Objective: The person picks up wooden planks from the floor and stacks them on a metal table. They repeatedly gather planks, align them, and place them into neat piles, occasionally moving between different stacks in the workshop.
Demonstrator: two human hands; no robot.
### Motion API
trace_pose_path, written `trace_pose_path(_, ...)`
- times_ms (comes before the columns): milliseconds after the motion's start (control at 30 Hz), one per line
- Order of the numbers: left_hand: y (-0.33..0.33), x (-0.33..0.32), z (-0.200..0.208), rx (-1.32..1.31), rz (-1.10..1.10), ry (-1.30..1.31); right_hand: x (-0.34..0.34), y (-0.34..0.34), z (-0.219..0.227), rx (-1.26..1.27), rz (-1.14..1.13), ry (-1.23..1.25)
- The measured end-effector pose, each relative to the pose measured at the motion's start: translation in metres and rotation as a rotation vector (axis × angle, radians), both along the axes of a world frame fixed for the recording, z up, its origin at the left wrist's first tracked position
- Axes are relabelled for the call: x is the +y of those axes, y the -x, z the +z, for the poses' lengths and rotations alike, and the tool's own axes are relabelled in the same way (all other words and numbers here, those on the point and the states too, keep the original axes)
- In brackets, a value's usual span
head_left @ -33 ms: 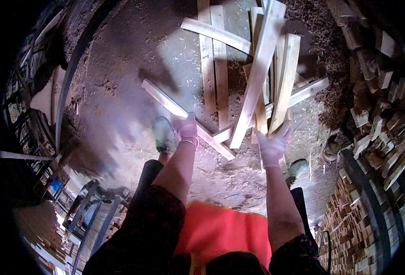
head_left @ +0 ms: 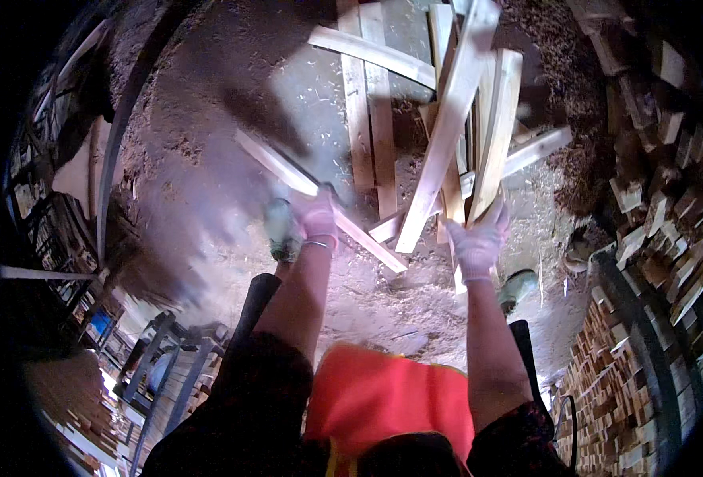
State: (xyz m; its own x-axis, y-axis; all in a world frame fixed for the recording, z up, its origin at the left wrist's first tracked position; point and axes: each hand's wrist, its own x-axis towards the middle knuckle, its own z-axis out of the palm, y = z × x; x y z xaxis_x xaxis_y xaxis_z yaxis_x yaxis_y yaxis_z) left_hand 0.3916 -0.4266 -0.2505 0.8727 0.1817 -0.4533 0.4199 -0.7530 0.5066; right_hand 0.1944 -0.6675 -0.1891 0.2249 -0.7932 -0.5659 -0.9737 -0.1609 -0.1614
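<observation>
My left hand [head_left: 318, 219], in a pale glove, is closed around a narrow wooden slat [head_left: 367, 238] slanting from upper left to lower right just above the ground. My right hand [head_left: 479, 245], also gloved, has its thumb and fingers apart at the near end of a yellowish plank [head_left: 498, 127]; whether it touches the wood I cannot tell. Beside that plank, a long pale board [head_left: 447, 131] lies on top of the loose pile. Another board [head_left: 538, 151] crosses beneath them.
Two parallel boards [head_left: 379, 131] lie left of the pile, with a strip [head_left: 371, 54] across them. Stacked wood pieces [head_left: 598, 405] stand at the right behind a dark curved bar [head_left: 638, 334]. My shoes [head_left: 282, 230] stand on the dusty ground. A dark bar [head_left: 121, 135] bends along the left.
My left hand and the slat have shifted slightly left and away from me. My right hand has moved a little to the right, its fingers still apart.
</observation>
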Motion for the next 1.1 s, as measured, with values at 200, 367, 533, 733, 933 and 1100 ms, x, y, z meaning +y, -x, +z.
trace_pose_path(200,-0.045,-0.119,0.084,0.152,-0.489,0.287,-0.060,0.015,-0.025,-0.325,-0.196,-0.444)
trace_pose_path(367,0.062,-0.139,0.049,0.630,-0.365,0.715,-0.043,0.011,-0.037,-0.630,-0.462,-0.687)
trace_pose_path(533,0.116,-0.133,0.071,0.697,-0.091,0.872,-0.007,0.004,-0.003,-0.753,-0.610,-0.747)
trace_pose_path(733,0.053,-0.141,0.081,0.407,-0.226,0.725,-0.020,-0.059,-0.030,-1.091,0.033,-0.382)
trace_pose_path(933,-0.073,-0.128,0.016,0.091,-0.525,0.196,-0.155,-0.129,-0.010,-0.405,0.346,-0.072)
trace_pose_path(1100,-0.059,-0.087,-0.062,0.167,-0.242,0.744,-0.147,-0.154,-0.012,0.038,0.403,-0.545)
